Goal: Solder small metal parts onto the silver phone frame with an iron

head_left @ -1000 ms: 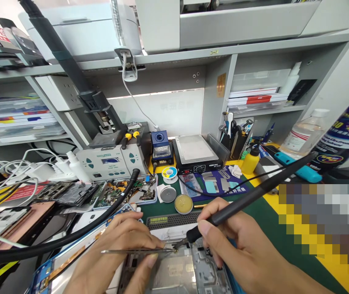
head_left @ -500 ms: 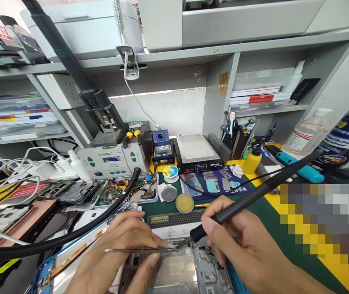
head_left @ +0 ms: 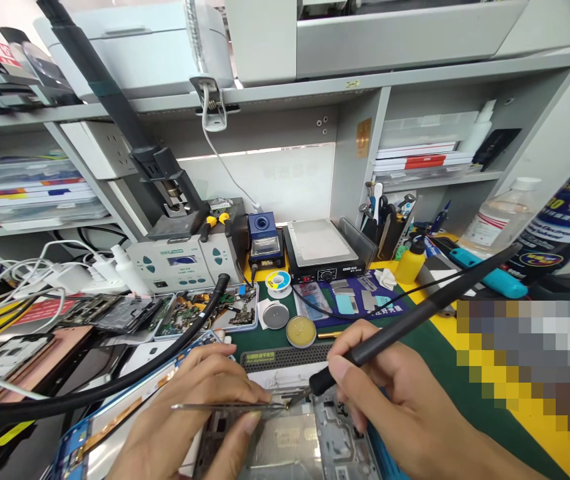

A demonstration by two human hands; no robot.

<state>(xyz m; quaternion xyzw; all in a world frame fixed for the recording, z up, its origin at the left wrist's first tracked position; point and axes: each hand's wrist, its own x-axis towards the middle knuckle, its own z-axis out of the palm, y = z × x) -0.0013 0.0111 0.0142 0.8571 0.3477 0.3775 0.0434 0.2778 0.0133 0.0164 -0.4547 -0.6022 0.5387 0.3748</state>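
Between the fingers and thumb of my left hand (head_left: 192,410) lies a pair of metal tweezers (head_left: 225,407), their points reaching right. My right hand (head_left: 389,393) grips a black soldering iron (head_left: 365,350) like a pen, its cable end up to the right. The iron's tip meets the tweezers' points at a tiny gold-coloured spot, too small to name. Both tools are over an opened phone frame (head_left: 289,440) with a silvery plate in its middle. My left fingers hide part of the frame's left side.
Behind my hands are a round tin of yellowish paste (head_left: 301,331), a solder reel (head_left: 279,283) and a hot plate (head_left: 322,243). A thick black hose (head_left: 165,360) crosses the left side over phone parts. A yellow bottle (head_left: 409,261) stands to the right.
Both hands hold nearly the same pose. The soldering iron's tip and the tweezers' points have shifted very slightly left.
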